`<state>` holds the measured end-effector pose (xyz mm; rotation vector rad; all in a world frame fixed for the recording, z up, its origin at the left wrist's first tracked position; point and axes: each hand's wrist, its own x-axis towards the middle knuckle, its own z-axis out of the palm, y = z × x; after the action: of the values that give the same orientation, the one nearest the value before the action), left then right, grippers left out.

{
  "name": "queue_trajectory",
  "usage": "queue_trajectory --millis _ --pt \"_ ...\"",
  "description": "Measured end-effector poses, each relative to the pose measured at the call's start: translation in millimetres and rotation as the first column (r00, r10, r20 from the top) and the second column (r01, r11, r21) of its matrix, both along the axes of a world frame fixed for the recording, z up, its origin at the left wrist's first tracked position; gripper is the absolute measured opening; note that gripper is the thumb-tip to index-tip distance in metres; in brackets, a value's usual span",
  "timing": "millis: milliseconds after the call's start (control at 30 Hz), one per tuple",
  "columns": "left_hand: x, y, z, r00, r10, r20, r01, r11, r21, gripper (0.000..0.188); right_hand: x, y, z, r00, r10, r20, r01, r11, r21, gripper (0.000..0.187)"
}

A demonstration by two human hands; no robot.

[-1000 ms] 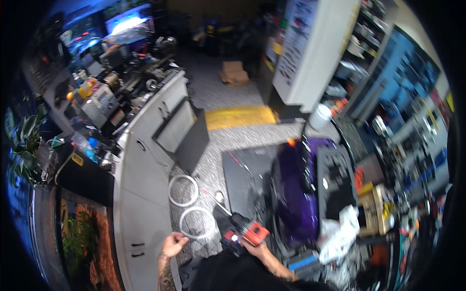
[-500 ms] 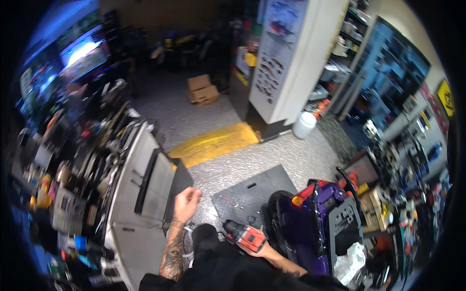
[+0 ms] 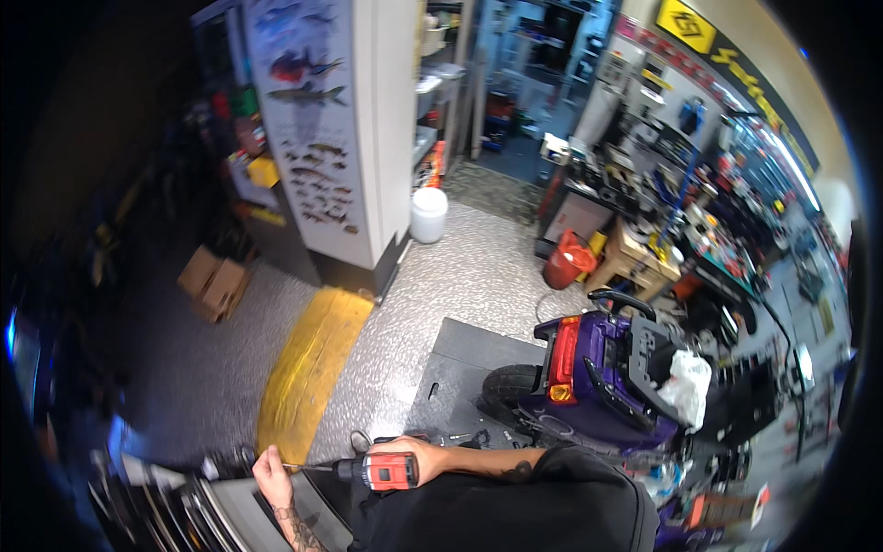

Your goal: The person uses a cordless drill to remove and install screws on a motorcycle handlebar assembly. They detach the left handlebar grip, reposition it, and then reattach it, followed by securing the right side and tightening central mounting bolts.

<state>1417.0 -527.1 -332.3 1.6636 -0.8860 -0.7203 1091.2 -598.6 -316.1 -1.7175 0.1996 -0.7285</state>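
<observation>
High on the right-hand wall [image 3: 782,48] hung a dark signboard [image 3: 756,81] with yellow lettering [image 3: 736,66] beside a yellow emblem panel [image 3: 686,26]; on the white pillar [image 3: 390,138], the fish poster's [image 3: 308,120] print was too small to read.

White drum [image 3: 429,217] beside pillar [image 3: 391,129]; cardboard box [image 3: 219,285] on floor [image 3: 464,253].

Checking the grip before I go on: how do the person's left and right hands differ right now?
The right hand is closed around the red-and-black drill; the left hand is near the tip of its shaft, contact unclear.
The right forearm runs nearly level across the picture; the left forearm slants up from the lower edge.
Both hands are bare.
</observation>
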Motion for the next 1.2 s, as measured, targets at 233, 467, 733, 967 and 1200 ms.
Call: queue_trajectory --millis 233,467,733,967,1200 --pt "72.3 -179.8 8.2 0.923 -0.383 0.025 0.379 0.920 0.102 0.049 51.3 -94.0 17.1 0.965 -0.219 -0.144 0.235 0.966 0.110 0.050" --pt "51.9 -378.0 1.4 0.763 -0.618 -0.188 0.646 0.738 0.195 0.045 50.4 -172.1 16.6 0.805 -0.569 -0.167 0.588 0.803 0.097 0.048" --pt "-65.1 -673.6 -72.7 0.582 -0.789 -0.196 0.791 0.494 0.360 0.031 -16.1 -332.7 -11.9 0.595 -0.800 -0.080 0.802 0.586 0.117 0.040" --pt "-289.8 -848.0 -73.4 0.329 -0.927 -0.183 0.944 0.329 0.032 0.040 -136.9 -452.2 1.7 0.262 -0.964 0.051 0.956 0.266 0.124 0.048" --pt "-533.3 -887.2 -35.6 -0.021 -0.921 -0.388 0.998 -0.043 0.046 0.040 -239.0 -490.1 8.1 -0.080 -0.986 -0.146 0.984 -0.101 0.145 0.061"
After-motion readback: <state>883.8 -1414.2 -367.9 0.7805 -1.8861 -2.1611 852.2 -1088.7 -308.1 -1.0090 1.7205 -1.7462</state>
